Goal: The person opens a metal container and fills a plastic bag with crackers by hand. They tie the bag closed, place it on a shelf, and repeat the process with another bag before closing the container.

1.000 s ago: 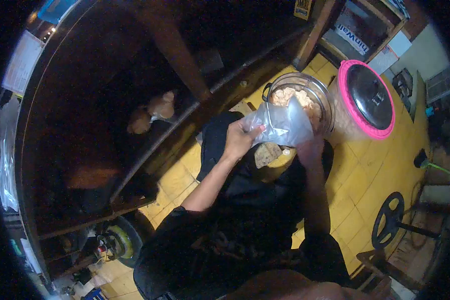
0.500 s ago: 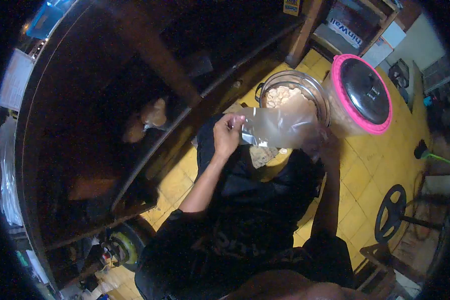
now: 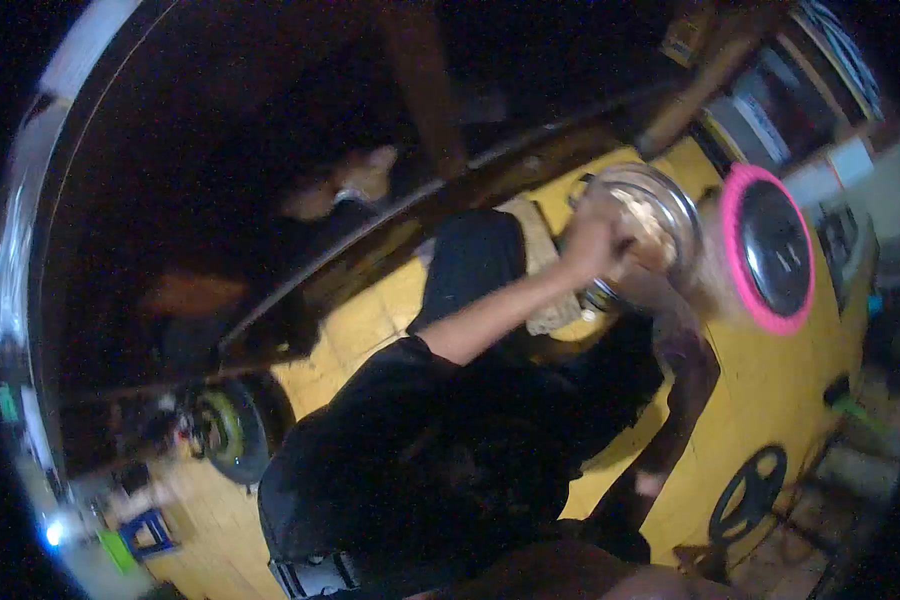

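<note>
The view is motion-blurred. My left hand [image 3: 592,243] is closed at the rim of an open clear jar [image 3: 670,205] full of pale round crackers. A clear plastic bag [image 3: 662,285] shows only as a faint translucent smear just below the jar, between my two hands. My right arm rises from below, and my right hand [image 3: 653,300] is under the bag, smeared and partly hidden. I cannot tell its grip. Both hands are over my dark-clothed lap.
A big container with a pink rim and dark lid [image 3: 770,250] stands right beside the jar. The yellow tiled floor [image 3: 370,320] lies below. A dark wooden shelf [image 3: 390,240] runs along the left. A beige cloth [image 3: 548,270] lies under my left forearm. A black wheel-shaped thing [image 3: 750,490] sits at lower right.
The camera has swung and blurred. My left hand moved right from mid-air to the jar's mouth, and the bag, held spread out before, is now bunched low by the jar.
</note>
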`<state>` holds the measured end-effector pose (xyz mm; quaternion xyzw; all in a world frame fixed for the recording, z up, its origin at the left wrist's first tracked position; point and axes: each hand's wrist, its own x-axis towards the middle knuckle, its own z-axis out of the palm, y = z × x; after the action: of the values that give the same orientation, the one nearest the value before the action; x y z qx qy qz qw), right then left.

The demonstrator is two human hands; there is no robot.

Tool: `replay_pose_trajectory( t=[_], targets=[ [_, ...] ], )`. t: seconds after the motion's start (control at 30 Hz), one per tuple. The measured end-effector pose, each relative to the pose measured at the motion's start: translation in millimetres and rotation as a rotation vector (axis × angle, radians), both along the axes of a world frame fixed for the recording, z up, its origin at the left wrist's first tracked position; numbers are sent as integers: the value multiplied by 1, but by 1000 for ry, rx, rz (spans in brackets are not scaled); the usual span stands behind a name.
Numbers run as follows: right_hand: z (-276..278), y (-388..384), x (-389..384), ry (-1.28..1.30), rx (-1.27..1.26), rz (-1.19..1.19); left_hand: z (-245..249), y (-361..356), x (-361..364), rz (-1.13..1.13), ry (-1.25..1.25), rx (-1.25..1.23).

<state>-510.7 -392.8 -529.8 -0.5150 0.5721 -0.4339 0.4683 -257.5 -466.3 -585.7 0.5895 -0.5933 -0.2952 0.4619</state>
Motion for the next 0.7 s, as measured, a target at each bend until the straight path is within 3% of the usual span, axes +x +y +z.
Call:
replay_pose_trajectory(
  t=[0.03,0.1,0.13,0.17,0.2,0.23,0.27,0.3,0.37,0.43,0.47,0.5,0.57,0.67,0.7],
  targets=[
    [4,1,13,-12,4,55,49,39,-12,66,275,-136],
    [12,9,35,550,-170,105,-37,48,-47,-433,767,-174],
    [-35,-4,34,498,-58,82,-41,72,-58,-379,689,-54],
    [-31,0,42,498,-58,86,-43,90,-63,-332,615,66],
    [-20,11,54,221,-61,198,-44,96,-61,-335,620,66],
    [-6,22,67,-57,-65,303,-46,99,-60,-312,757,146],
    [16,28,84,30,-34,268,-46,104,-57,-288,892,227],
    [17,29,89,33,-36,261,-34,107,-47,-297,894,227],
    [15,32,89,-405,179,251,7,115,-25,-187,224,-86],
    [1,30,84,-378,157,245,15,121,-28,-229,806,246],
    [-5,28,81,-357,135,270,13,123,-24,-128,-43,-198],
    [-7,25,80,-348,124,233,15,126,-21,-164,-29,-205],
    [-9,19,82,228,53,232,24,131,-14,-277,195,232],
    [-91,11,63,320,9,249,20,136,-15,-190,237,121],
    [-67,13,71,321,12,238,7,135,-15,-130,210,99]
  ],
)
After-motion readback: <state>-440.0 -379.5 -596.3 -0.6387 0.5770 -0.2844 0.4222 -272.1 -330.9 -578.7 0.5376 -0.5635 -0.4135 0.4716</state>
